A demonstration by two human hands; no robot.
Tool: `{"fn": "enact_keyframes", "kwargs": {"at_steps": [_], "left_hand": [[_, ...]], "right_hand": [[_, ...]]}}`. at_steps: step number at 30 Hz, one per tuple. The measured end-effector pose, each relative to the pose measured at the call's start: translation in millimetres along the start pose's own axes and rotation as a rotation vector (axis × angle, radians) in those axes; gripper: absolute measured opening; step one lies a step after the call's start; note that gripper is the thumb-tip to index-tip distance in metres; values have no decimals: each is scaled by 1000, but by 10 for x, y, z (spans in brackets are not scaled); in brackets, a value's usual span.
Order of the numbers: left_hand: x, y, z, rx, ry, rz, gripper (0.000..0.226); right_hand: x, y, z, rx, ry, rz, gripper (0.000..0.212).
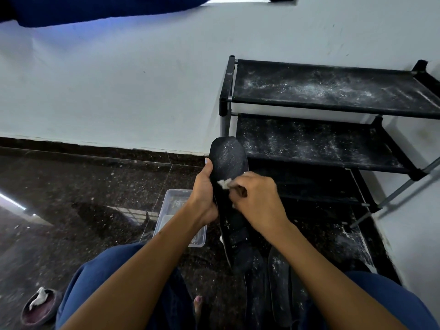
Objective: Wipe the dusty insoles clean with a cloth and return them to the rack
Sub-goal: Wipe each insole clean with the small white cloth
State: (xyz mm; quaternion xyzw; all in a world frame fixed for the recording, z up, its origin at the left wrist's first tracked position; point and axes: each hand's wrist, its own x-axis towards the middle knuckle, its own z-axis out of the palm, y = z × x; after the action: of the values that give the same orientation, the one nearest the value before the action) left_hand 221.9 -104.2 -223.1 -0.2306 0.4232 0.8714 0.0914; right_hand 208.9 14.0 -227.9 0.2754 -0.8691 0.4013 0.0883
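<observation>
My left hand grips a long black insole by its left edge, toe end up and speckled with white dust. My right hand pinches a small white cloth against the insole's middle. More dusty black insoles lie on the floor below, between my knees. The black rack stands at the right against the wall, its fabric shelves dusted white and bare.
A clear plastic tub sits on the dark speckled floor under my left forearm. A small round dish holding a crumpled white cloth lies at the bottom left. White powder is scattered on the floor near the rack's foot.
</observation>
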Motion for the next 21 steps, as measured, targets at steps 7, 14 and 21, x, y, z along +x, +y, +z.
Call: {"fn": "enact_keyframes", "kwargs": {"at_steps": [7,14,21], "left_hand": [[5,-1,13,39,8,-13,75],[14,-30,26,50,4,0,71],[1,-38,28,24,-39,-1,70]], "right_hand": [[-2,-40,23,20,-29,6,18],[-3,-1,12,-23,75,1,16],[66,85,-31,-74,222,63,15]]}}
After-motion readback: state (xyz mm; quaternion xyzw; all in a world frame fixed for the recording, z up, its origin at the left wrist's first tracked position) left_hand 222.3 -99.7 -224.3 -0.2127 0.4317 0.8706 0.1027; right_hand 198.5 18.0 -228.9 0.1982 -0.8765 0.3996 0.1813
